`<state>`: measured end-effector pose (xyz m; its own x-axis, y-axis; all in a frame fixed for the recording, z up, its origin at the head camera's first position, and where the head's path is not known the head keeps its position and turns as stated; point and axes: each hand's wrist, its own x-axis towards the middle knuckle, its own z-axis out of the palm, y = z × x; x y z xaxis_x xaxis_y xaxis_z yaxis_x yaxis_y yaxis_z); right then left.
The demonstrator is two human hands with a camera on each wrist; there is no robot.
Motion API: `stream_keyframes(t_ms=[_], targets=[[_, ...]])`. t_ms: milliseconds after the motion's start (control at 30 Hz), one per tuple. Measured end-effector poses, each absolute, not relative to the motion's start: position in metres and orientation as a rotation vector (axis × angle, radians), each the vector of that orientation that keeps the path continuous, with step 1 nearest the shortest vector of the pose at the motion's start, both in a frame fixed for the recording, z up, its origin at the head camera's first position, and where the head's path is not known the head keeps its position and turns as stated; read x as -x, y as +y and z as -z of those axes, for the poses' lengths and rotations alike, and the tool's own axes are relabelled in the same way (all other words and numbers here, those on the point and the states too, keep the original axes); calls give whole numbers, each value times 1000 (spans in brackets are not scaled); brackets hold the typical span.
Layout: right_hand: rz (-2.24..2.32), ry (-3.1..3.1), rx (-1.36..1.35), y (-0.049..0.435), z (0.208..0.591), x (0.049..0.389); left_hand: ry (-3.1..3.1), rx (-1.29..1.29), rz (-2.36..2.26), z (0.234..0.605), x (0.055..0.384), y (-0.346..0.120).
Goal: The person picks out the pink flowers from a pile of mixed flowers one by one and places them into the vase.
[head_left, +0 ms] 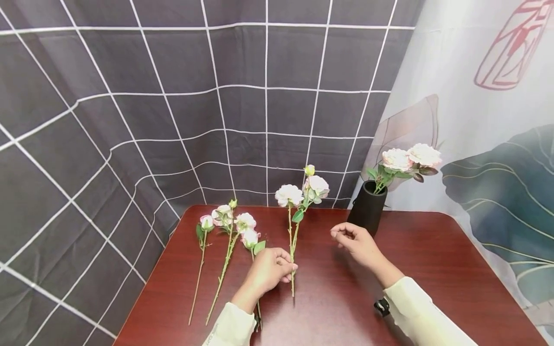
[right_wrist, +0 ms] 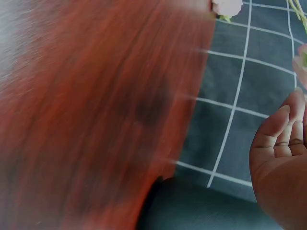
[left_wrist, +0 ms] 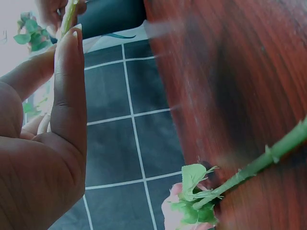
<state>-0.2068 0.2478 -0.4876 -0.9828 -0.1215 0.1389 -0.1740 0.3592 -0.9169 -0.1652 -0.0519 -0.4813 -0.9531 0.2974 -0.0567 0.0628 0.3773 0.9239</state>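
My left hand (head_left: 269, 270) pinches the lower stem of a rose spray (head_left: 288, 195) with pale pink blooms and a yellow-green bud, holding it upright above the table. The left wrist view has the green stem (left_wrist: 70, 17) between thumb and fingertip. To the right, my right hand (head_left: 357, 244) hovers with loosely bent fingers and nothing in them, close to a black vase (head_left: 368, 207). Two pale pink roses (head_left: 397, 159) with leaves stand in that vase, leaning right. In the right wrist view, the vase (right_wrist: 206, 206) lies beside the hand (right_wrist: 283, 158).
On the left of the red-brown table (head_left: 329, 307) lie a single rose (head_left: 207, 222), a branched rose spray (head_left: 226, 262) and another rose (head_left: 250, 238), its stem partly behind my left arm. A dark gridded curtain (head_left: 242, 110) hangs behind, a patterned pale one (head_left: 467, 120) at right.
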Motion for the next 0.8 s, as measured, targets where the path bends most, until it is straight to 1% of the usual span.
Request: stream_keyframes(t_ms=[233, 400, 800], targets=[[-1752, -2584, -311, 232, 479, 206, 2540, -411, -1579, 485, 160, -46], [-1804, -2551, -364, 223, 471, 204, 2577, -415, -1583, 485, 159, -42], [-1839, -2477, -413, 214, 473, 196, 2686, -496, -1650, 487, 163, -37]])
